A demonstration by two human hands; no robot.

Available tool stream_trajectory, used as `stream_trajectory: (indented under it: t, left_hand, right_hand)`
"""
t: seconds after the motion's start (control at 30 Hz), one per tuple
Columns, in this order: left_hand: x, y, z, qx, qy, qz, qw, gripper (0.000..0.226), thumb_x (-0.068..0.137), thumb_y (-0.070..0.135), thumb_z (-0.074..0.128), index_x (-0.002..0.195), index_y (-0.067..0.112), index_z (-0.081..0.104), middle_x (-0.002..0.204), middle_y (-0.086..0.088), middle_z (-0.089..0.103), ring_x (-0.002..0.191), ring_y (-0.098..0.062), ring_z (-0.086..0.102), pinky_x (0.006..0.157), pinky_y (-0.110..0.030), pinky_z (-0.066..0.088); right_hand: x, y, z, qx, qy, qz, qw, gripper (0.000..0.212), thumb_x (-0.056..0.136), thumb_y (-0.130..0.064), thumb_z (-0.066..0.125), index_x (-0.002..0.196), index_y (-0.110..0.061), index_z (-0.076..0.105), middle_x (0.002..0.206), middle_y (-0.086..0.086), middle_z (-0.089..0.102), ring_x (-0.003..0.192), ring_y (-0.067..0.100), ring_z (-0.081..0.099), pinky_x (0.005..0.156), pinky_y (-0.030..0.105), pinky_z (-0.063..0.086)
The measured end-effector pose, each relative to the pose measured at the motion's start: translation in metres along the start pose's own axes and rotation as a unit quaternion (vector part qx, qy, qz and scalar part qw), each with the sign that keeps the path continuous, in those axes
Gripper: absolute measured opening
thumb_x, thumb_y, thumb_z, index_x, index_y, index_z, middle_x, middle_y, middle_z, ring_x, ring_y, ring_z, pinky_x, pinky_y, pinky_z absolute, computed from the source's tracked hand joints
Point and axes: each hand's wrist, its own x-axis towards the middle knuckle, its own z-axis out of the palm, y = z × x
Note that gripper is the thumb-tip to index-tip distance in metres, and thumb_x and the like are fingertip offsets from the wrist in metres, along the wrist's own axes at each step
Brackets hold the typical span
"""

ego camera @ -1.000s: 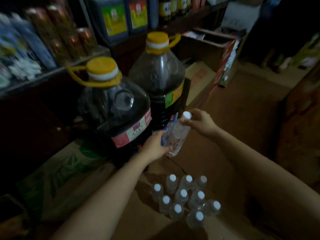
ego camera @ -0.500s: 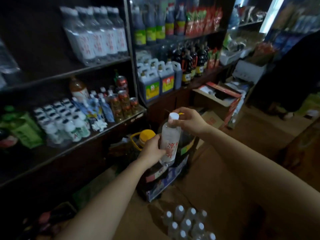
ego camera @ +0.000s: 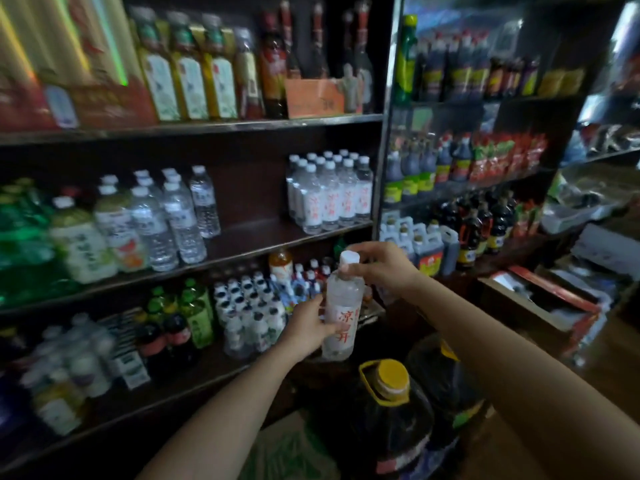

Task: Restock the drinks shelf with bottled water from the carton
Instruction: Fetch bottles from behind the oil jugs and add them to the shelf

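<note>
- Left hand (ego camera: 309,325) is gripping the bottle (ego camera: 342,315) round its lower body, fingers wrapping the label.
- Right hand (ego camera: 382,268) is pinching the white cap (ego camera: 349,258) from above.
- Bottle is standing upright in mid-air, in front of the shelf unit, above the yellow-capped jugs (ego camera: 389,407).
- Matching bottles (ego camera: 329,195) are sitting on the middle shelf (ego camera: 256,237), up and behind the held one.
- Carton isn't showing.

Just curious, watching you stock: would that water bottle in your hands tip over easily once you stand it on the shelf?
Probably a little. The water bottle is tall and slim, so a nudge could topple it. It looks full, which should steady it. The left hand grips its body and the right hand pinches the cap, suggesting care. Set against the matching bottles, it should stay upright.
</note>
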Motion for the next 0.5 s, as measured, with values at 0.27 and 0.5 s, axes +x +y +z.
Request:
stream_trajectory:
  t: [0.27, 0.5]
  left_hand:
    - [0.063, -0.018, -0.064, 0.012, 0.074, -0.008, 0.997, 0.053, 0.072, 0.022, 0.081, 0.12, 0.019, 0.057, 0.115, 0.006, 0.064, 0.104, -0.011, 0.061, 0.09, -0.034, 0.051]
    - [0.16, -0.041, -0.105, 0.004, 0.146, -0.028, 0.989, 0.049, 0.066, 0.018, 0.084, 0.108, 0.018, 0.06, 0.108, 0.001, 0.069, 0.097, -0.013, 0.066, 0.091, -0.042, 0.053]
  right_hand:
    - [0.1, -0.032, 0.025, -0.07, -0.018, -0.032, 0.997, 0.035, 0.072, -0.028, 0.083, 0.1, -0.01, 0.073, 0.071, -0.004, 0.066, 0.061, -0.004, 0.058, 0.06, 0.014, 0.042]
    - [0.207, -0.049, 0.031, -0.179, -0.065, -0.078, 0.979, 0.026, 0.076, -0.02, 0.079, 0.098, -0.008, 0.074, 0.087, 0.014, 0.072, 0.073, 0.012, 0.061, 0.057, 0.011, 0.037]
